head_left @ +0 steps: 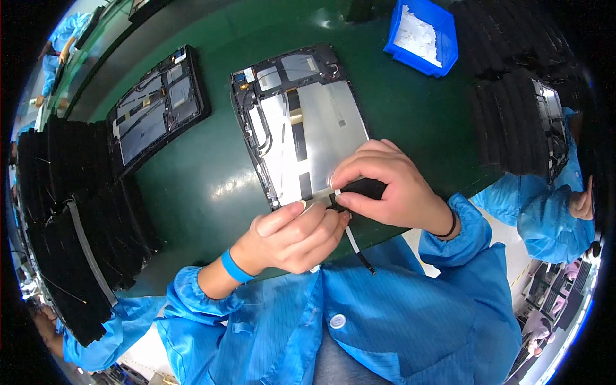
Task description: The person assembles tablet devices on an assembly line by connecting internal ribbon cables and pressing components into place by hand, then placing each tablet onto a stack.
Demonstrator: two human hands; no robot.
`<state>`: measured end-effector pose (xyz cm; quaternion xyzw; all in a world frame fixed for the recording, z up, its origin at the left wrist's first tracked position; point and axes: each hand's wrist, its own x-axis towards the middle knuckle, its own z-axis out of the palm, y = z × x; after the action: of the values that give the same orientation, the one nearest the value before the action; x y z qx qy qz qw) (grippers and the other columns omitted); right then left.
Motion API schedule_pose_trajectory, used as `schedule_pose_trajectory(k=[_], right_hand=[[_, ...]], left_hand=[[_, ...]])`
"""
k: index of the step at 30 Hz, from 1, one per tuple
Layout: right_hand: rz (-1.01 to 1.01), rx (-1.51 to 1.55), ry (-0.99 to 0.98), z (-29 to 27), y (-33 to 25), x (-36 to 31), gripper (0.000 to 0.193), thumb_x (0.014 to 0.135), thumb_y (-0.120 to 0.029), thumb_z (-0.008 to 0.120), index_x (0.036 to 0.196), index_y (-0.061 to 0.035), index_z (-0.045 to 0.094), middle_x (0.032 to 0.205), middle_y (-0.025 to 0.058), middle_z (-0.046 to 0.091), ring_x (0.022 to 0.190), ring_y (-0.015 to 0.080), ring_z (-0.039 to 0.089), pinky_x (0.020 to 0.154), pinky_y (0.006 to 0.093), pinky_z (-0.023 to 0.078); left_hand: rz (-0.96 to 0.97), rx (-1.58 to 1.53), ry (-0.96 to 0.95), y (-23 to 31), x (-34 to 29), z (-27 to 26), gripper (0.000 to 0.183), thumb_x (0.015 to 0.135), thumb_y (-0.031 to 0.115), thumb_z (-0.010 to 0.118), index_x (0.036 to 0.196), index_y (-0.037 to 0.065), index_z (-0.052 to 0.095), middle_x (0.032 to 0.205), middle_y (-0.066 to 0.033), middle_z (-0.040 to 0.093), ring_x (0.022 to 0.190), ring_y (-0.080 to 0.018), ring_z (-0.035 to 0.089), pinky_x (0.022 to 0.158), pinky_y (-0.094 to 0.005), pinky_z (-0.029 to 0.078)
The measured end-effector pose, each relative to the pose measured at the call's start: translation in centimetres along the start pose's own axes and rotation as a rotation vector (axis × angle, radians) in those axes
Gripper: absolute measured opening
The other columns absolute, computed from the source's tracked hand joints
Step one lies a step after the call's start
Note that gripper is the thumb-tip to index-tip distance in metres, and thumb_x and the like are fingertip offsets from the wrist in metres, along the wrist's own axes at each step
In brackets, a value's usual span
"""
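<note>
Blue coat (pixel 276 340) along the bottom of the frame, nearest the lens. Both hands at centre, by the lower edge of the open tablet (pixel 330 122), which lies upper centre on the green table (pixel 212 192). Right hand (pixel 391 183): thumb and forefinger narrow, apparently pinching a small white tab (pixel 337 192). Left hand (pixel 295 237): fingers curled in; can't tell what it grips (own knuckles hide it). White strip (pixel 355 246), dark-ended, hangs lower centre. To do this well, I'd say: fingertips only on the tab, small even movements, left hand as steady support, no pressing on the silver plates, strip kept from snagging the coat.
</note>
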<state>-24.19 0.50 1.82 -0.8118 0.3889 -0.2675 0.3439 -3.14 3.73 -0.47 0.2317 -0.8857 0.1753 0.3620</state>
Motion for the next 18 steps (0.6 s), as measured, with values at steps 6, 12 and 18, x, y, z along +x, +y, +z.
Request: schedule_pose_trajectory(k=[6, 12, 18], right_hand=[[-0.156, -0.184, 0.083, 0.32, 0.45, -0.11, 0.013, 0.068, -0.011, 0.072, 0.079, -0.0111, 0.064, 0.084, -0.0005, 0.065, 0.082, 0.019, 0.058, 0.07, 0.0324, 0.041], [-0.17, -0.125, 0.097, 0.4, -0.11, -0.24, 0.016, 0.068, -0.016, 0.073, 0.079, -0.0126, 0.062, 0.082, -0.0001, 0.062, 0.08, 0.0201, 0.056, 0.068, 0.0328, 0.04], [-0.133, -0.144, 0.037, 0.22, 0.31, -0.08, 0.017, 0.068, -0.006, 0.072, 0.08, -0.0089, 0.062, 0.086, 0.0014, 0.065, 0.08, 0.02, 0.058, 0.071, 0.0328, 0.043]], left_hand=[[0.025, -0.067, -0.03, -0.04, 0.35, 0.02, 0.009, 0.072, 0.015, 0.065, 0.08, 0.015, 0.068, 0.089, 0.0039, 0.063, 0.087, -0.0092, 0.058, 0.09, -0.0267, 0.038], [0.03, -0.081, -0.041, 0.12, 0.02, -0.17, 0.009, 0.071, 0.014, 0.065, 0.079, 0.014, 0.068, 0.089, 0.0033, 0.063, 0.086, -0.0097, 0.058, 0.089, -0.027, 0.039], [0.161, -0.045, -0.098, -0.4, -0.23, -0.43, 0.014, 0.074, 0.021, 0.065, 0.086, 0.023, 0.072, 0.09, 0.0075, 0.064, 0.086, -0.0092, 0.057, 0.089, -0.0312, 0.033]])
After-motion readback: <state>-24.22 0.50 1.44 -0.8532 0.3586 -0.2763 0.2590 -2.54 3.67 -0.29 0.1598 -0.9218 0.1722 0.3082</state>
